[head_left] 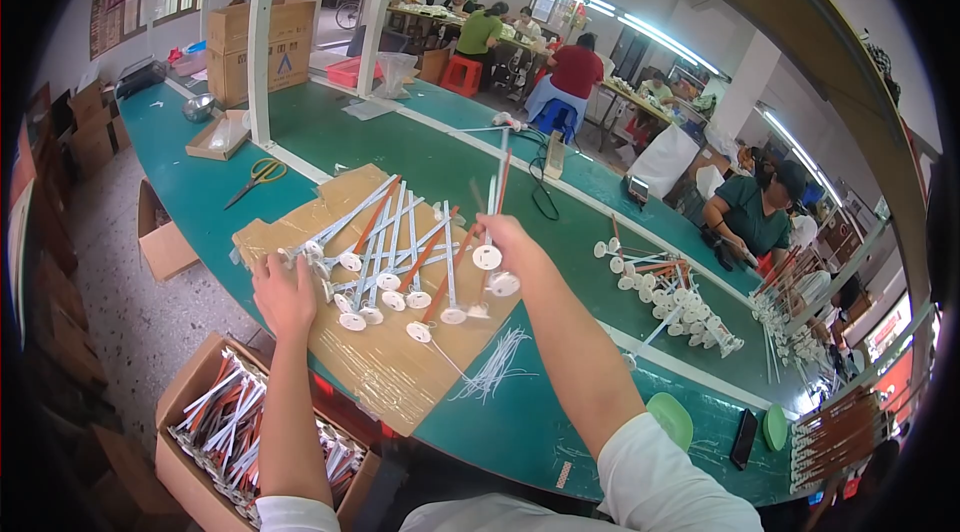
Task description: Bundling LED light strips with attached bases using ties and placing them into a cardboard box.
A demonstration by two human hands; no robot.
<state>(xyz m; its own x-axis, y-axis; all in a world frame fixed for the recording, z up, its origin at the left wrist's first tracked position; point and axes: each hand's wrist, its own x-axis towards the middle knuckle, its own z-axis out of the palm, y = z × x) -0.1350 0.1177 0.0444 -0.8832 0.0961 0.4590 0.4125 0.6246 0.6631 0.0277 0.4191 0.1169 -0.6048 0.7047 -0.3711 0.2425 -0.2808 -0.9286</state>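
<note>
Upright in my right hand [512, 244] are a few thin sticks [503, 177], brownish-red and pale, with round white discs [487, 257] at their lower ends; my fingers are closed round them. My left hand [285, 294] lies at the left edge of a flattened cardboard sheet [390, 387]. Its fingers are stretched out and slightly apart, touching the white disc ends of the sticks there. Between my hands, several more disc-ended sticks [395, 242] lie crossed in a loose pile on the cardboard, discs mostly toward me.
Thin white ties [495, 364] lie beside the cardboard. Scissors [257, 182] rest on the green table [350, 137] at left. Below, an open carton [170, 467] is full of similar sticks. Another stick pile [670, 297] lies right, near a green bowl [670, 420]. A co-worker [752, 217] sits across.
</note>
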